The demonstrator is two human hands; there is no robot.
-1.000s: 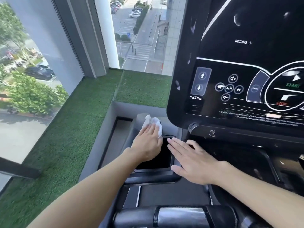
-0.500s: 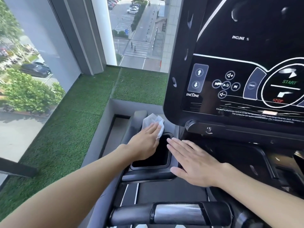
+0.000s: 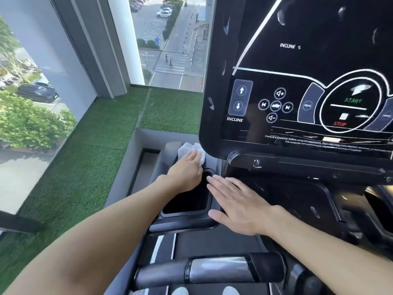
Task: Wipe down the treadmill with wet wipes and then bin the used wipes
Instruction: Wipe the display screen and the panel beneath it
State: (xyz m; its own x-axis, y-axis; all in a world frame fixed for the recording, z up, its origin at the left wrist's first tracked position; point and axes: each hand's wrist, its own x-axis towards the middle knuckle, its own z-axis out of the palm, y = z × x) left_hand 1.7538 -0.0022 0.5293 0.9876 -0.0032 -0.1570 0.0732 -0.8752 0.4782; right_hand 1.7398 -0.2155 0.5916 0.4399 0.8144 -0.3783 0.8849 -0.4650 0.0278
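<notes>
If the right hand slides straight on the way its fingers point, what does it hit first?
Probably the left hand, which presses the wipe just ahead of the right hand; their relative depth is unclear.

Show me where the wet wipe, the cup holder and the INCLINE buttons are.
wet wipe point(image 3: 188, 148), head view, on the white crumpled part that shows.
cup holder point(image 3: 187, 202), head view, on its dark inside.
INCLINE buttons point(image 3: 240, 98), head view, on the grey pad between both arrows.

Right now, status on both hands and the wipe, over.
Left hand flat, pressing wet wipe beyond cup holder. Right hand flat on treadmill, empty. Console overhangs it.
</notes>
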